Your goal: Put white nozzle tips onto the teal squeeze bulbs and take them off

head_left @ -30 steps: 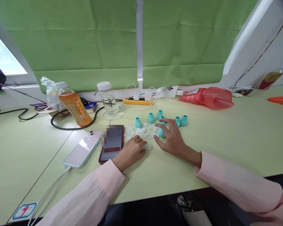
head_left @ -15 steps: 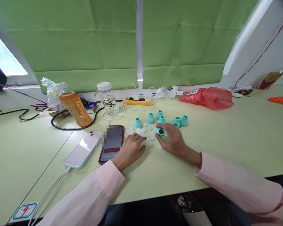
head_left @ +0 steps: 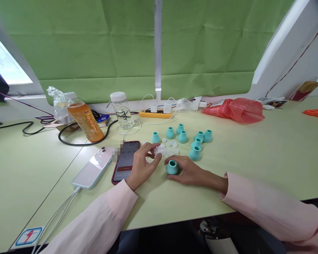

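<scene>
My right hand (head_left: 188, 170) is closed around a small teal vase-shaped pot (head_left: 171, 168), which stands upright near me with its round mouth facing up. To its left, my left hand (head_left: 143, 163) pinches a small clear plastic tube (head_left: 158, 151) between thumb and fingers. Several loose translucent plastic pieces (head_left: 172, 151) lie just beyond, partly hidden by the left fingers. Behind and right of them stand several more teal pots (head_left: 195, 153), mouths up.
A phone with a timer (head_left: 127, 160) and a charging phone (head_left: 93, 169) lie at the left. Farther back are an orange drink bottle (head_left: 86, 121), a clear water bottle (head_left: 124, 116), a yellow power strip (head_left: 145, 114) and a red bubble-wrap bag (head_left: 234, 110).
The right hand has brought its teal pot toward me and left, down by the tabletop. My left hand has risen from the clear pieces, now pinching a tube. The pots at right show more fully.
</scene>
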Available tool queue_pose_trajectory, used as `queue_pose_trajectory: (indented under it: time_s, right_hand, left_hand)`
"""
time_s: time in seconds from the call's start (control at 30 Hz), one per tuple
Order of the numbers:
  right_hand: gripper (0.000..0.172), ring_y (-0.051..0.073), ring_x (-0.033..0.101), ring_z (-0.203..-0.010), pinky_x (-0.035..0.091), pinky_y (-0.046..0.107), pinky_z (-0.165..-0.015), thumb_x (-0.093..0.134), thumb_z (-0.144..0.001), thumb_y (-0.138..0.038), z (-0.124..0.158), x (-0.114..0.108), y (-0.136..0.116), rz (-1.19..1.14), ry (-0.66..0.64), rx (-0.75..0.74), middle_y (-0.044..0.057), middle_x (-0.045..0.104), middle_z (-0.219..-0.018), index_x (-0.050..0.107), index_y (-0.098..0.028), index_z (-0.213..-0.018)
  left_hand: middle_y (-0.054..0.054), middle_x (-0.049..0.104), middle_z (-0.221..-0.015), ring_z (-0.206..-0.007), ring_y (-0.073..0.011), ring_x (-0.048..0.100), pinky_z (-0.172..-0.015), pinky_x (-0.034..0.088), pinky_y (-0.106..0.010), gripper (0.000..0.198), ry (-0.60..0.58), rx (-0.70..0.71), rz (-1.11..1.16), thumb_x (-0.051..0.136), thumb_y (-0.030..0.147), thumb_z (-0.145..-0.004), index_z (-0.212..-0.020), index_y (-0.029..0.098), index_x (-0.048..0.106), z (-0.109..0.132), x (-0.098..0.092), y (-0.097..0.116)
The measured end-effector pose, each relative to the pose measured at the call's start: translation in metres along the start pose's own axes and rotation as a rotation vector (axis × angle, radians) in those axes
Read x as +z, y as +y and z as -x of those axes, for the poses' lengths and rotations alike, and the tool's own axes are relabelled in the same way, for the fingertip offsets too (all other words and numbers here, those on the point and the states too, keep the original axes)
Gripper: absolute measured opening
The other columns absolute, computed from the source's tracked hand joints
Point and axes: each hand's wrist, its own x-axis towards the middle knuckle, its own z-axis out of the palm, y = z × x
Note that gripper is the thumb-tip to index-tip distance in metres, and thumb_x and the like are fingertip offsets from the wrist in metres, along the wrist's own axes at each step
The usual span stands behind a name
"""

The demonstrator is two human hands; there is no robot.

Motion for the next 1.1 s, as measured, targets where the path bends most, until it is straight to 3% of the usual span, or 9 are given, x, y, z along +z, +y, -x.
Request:
queue_pose_trajectory:
  time_s: [0.23,0.5,0.8,1.1]
  right_hand:
    - [0.022,0.018,0.051,-0.072,0.043,0.032,-0.068,0.055,-0.067,-0.022,-0.0011,0.0052,0.0029,0.086,0.255,-0.028,0.004,0.058,-0.076,0.051,-0.018,-0.088]
    - [0.017,0.014,0.049,-0.063,0.039,0.025,-0.057,0.045,-0.063,-0.011,0.0022,0.0062,0.0009,0.078,0.211,-0.023,0.002,0.053,-0.068,0.048,-0.018,-0.078]
    - [0.015,0.013,0.048,-0.054,0.034,0.023,-0.05,0.044,-0.06,-0.012,0.0035,0.0099,0.0078,0.208,0.296,-0.094,0.001,0.051,-0.06,0.05,-0.016,-0.073]
    - [0.011,0.011,0.045,-0.051,0.034,0.022,-0.049,0.044,-0.056,-0.01,0.0009,0.0063,0.0064,0.102,0.279,-0.046,-0.001,0.049,-0.055,0.048,-0.016,-0.064]
  left_hand:
    - [-0.001,0.052,-0.071,-0.062,-0.0093,0.048,-0.055,0.043,-0.019,0.02,-0.078,-0.129,0.24,0.05,0.03,-0.075,-0.084,0.014,0.056,0.0016,-0.0024,0.0006]
    - [0.002,0.044,-0.055,-0.052,-0.0079,0.04,-0.048,0.034,-0.019,0.024,-0.217,-0.099,0.147,0.049,0.034,-0.075,-0.079,0.013,0.06,0.0008,-0.0018,0.0023]
    - [0.002,0.044,-0.054,-0.05,-0.007,0.037,-0.045,0.03,-0.018,0.025,-0.302,-0.117,0.145,0.051,0.035,-0.074,-0.079,0.013,0.061,-0.0014,-0.0007,0.0007]
    - [-0.001,0.053,-0.063,-0.058,-0.0094,0.045,-0.052,0.04,-0.02,0.028,-0.313,-0.098,0.15,0.053,0.035,-0.072,-0.087,0.013,0.062,0.0005,-0.0002,-0.0014]
